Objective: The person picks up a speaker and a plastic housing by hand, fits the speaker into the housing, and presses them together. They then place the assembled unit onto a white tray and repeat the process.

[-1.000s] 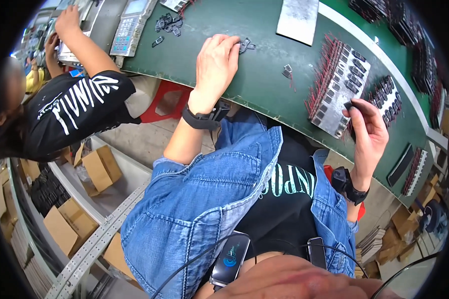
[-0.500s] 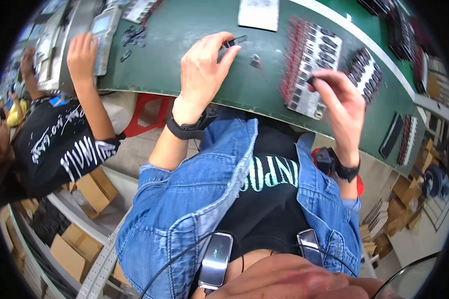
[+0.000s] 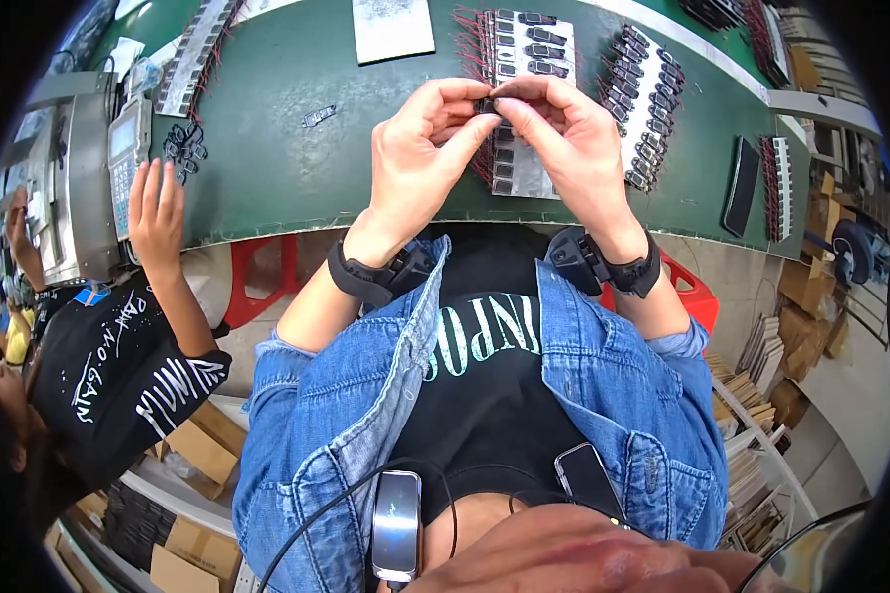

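Observation:
My left hand (image 3: 423,153) and my right hand (image 3: 576,143) meet over the green table, fingertips pinched together on a small black part (image 3: 485,106). Fingers cover most of the part, so its exact kind cannot be made out. Right behind and below them lies a pale board (image 3: 529,183) carrying rows of small black rectangular pieces, with red wires fringing its left side. To the left of my hands, a small dark frame-like piece (image 3: 318,116) rests alone on the green table (image 3: 267,168).
A second board (image 3: 653,104) with black pieces stands to the right, beyond it a black tray (image 3: 742,186) and a narrow wired strip (image 3: 778,188). A white sheet (image 3: 394,30) lies at the back. At left, a co-worker's hand (image 3: 155,212) is near a keypad device (image 3: 127,163) and black parts (image 3: 185,148).
My hands have come together from being apart, the right one moving left off the board side. The view has shifted right. A loose piece now lies left of my hands.

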